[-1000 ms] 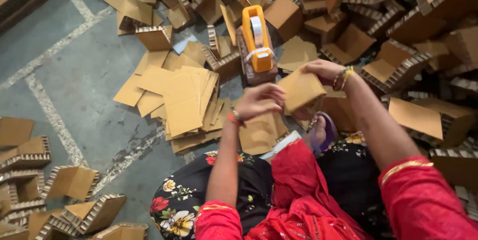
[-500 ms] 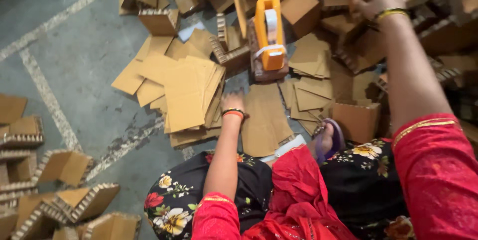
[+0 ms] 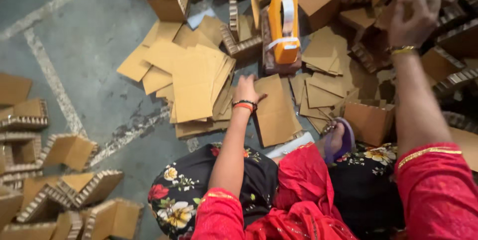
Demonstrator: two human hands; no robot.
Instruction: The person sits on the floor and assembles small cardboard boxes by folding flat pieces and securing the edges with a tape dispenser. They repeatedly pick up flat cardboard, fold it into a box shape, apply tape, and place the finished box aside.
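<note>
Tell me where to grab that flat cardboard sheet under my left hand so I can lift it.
Grip the cardboard sheet at its near right corner, coming from your side. It lies flat, and there its edge sticks out over the white strip, so fingers could probably slip under. The left hand rests on its far left edge, beside the stack of sheets.

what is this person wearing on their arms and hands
Both arms wear short red sleeves edged with a thin gold band. The left hand is bare, with a stacked orange and black bangle at the wrist. The right hand is bare too, with a gold-coloured bangle at its wrist. No gloves or rings can be made out.
</note>
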